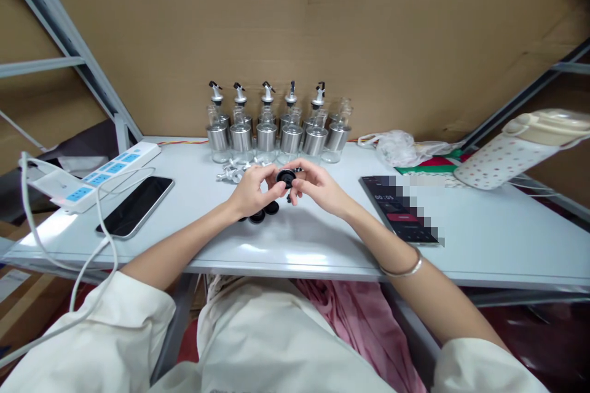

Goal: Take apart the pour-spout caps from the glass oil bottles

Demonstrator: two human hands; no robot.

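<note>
Above the middle of the table, my left hand [257, 189] and my right hand [321, 189] meet at the fingertips. Between them they pinch a round black plastic piece [286, 178], perhaps a stopper, with its ringed face toward me. Its far side is hidden by my fingers. Several similar black pieces [257, 216] lie on the table below my left hand, partly covered by it. Just behind that hand is a cluster of silver pourer spouts [225, 173]. Farther back stand rows of glass bottles with steel sleeves [266, 135]; several in the back row carry pourer tops [268, 93].
On the left are a power strip [110, 172], white cables [99, 221] and a phone [136, 207]. A second phone [399, 209] lies to the right. Behind it are a plastic bag [399, 147] and a tilted dotted tumbler [507, 153]. Cardboard [295, 31] closes off the back.
</note>
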